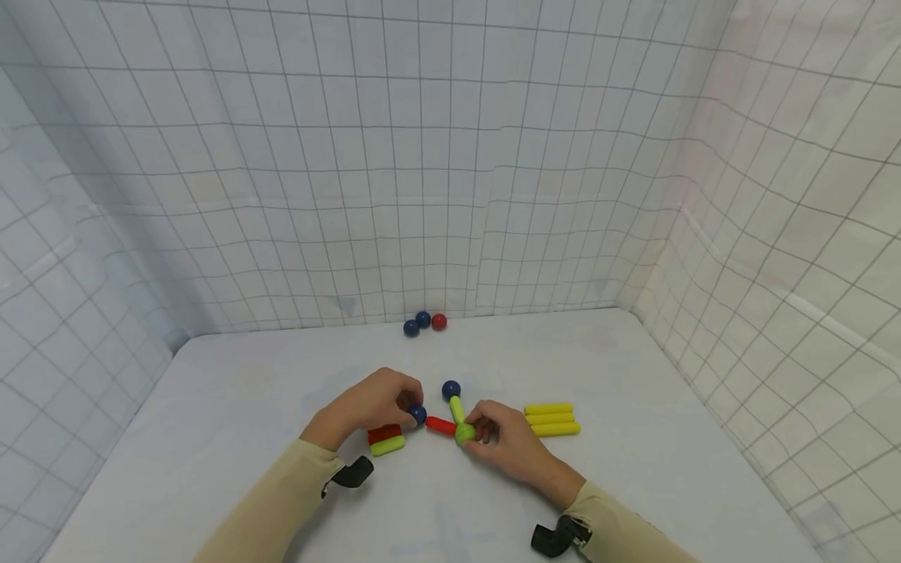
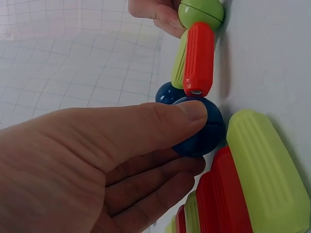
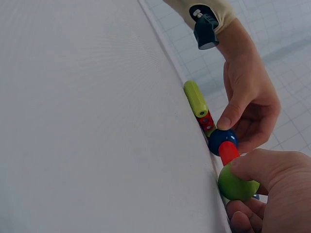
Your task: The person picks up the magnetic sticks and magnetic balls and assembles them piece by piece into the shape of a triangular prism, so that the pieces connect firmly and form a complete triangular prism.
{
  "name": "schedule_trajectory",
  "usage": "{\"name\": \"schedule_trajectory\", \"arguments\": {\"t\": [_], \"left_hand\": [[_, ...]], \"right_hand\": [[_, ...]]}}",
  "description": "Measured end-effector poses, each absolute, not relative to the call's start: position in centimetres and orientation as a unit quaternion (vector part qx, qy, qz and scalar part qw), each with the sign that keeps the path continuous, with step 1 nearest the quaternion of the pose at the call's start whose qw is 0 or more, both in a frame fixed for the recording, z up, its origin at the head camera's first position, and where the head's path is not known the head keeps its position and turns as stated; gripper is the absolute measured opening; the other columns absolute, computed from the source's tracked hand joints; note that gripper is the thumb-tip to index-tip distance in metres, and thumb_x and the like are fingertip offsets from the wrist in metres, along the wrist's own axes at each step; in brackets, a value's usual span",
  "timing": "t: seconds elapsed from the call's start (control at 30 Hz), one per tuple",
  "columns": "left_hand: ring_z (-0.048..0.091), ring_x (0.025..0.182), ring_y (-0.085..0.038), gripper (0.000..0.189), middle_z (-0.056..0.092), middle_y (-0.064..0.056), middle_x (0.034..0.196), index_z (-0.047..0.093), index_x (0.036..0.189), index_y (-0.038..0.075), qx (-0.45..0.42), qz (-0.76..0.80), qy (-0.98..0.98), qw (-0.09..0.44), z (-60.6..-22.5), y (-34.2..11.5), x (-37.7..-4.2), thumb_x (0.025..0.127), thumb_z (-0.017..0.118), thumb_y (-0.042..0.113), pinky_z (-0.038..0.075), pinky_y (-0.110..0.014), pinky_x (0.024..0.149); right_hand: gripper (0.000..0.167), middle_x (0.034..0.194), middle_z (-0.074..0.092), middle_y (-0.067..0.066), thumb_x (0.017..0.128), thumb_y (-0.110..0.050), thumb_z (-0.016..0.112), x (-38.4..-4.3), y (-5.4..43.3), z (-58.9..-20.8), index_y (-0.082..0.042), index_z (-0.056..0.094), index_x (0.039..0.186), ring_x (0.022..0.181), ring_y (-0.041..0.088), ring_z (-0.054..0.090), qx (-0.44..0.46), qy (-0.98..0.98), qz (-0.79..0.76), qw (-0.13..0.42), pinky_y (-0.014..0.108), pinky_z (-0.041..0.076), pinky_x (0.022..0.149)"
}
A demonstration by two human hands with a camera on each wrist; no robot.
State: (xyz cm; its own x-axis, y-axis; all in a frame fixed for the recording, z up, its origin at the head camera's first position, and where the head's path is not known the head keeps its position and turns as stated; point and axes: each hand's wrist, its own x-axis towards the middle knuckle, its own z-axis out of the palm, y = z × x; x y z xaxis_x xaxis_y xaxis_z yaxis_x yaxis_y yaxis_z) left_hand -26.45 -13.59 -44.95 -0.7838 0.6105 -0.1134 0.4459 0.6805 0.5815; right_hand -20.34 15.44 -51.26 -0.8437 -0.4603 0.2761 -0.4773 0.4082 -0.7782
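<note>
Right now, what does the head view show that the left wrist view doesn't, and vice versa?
Only the head view shows three yellow rods, two blue balls and a red ball near the back wall.
Only the left wrist view shows the end face of the red rod on the green ball, and grooves along a green rod.
Both show the left hand pinching a blue ball and the right hand at the green ball.

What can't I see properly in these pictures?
Head view: the left hand partly covers the red rods.
Left wrist view: the top edge cuts off most of the right hand.
Right wrist view: the green ball and right hand hide most of the blue ball at the lime rod's end.
</note>
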Motion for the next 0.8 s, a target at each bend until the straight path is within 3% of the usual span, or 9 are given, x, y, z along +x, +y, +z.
{"name": "schedule_trajectory", "arguments": {"t": [0.23,0.4,0.57,0.8], "left_hand": [[0.064,0.086,-0.011,0.022,0.069,0.011,0.092,0.076,0.103,0.019,0.304,0.270,0.903,0.142,-45.3,-13.1,-26.6,0.089,0.090,0.010,0.059,-0.036,0.087],[0.065,0.093,-0.014,0.025,0.072,0.008,0.100,0.078,0.113,0.014,0.299,0.277,0.903,0.138,-45.2,-13.1,-26.7,0.091,0.088,0.011,0.059,-0.039,0.090],[0.067,0.102,-0.018,0.032,0.076,0.001,0.113,0.079,0.126,0.009,0.278,0.293,0.910,0.098,-44.0,-14.6,-27.2,0.096,0.085,0.017,0.059,-0.041,0.093],[0.068,0.102,-0.023,0.027,0.077,-0.005,0.112,0.079,0.125,0.004,0.248,0.273,0.928,0.052,-42.7,-17.6,-28.7,0.100,0.080,0.015,0.060,-0.043,0.092]], "right_hand": [[0.033,0.097,0.065,-0.011,0.090,-0.006,0.088,-20.2,15.4,-51.2,-0.023,0.069,0.110,0.085,0.014,0.063,0.276,-0.846,0.456,0.024,0.029,0.056,0.076],[0.034,0.095,0.063,-0.011,0.089,-0.005,0.089,-20.1,15.4,-51.2,-0.022,0.067,0.109,0.083,0.013,0.061,0.268,-0.854,0.445,0.031,0.028,0.055,0.074],[0.033,0.095,0.064,-0.011,0.089,-0.006,0.088,-20.2,15.5,-51.2,-0.022,0.067,0.108,0.083,0.013,0.061,0.268,-0.855,0.443,0.030,0.028,0.055,0.074],[0.033,0.094,0.063,-0.011,0.089,-0.005,0.088,-20.4,15.4,-51.3,-0.022,0.067,0.107,0.082,0.013,0.061,0.271,-0.853,0.444,0.036,0.028,0.055,0.073]]}}
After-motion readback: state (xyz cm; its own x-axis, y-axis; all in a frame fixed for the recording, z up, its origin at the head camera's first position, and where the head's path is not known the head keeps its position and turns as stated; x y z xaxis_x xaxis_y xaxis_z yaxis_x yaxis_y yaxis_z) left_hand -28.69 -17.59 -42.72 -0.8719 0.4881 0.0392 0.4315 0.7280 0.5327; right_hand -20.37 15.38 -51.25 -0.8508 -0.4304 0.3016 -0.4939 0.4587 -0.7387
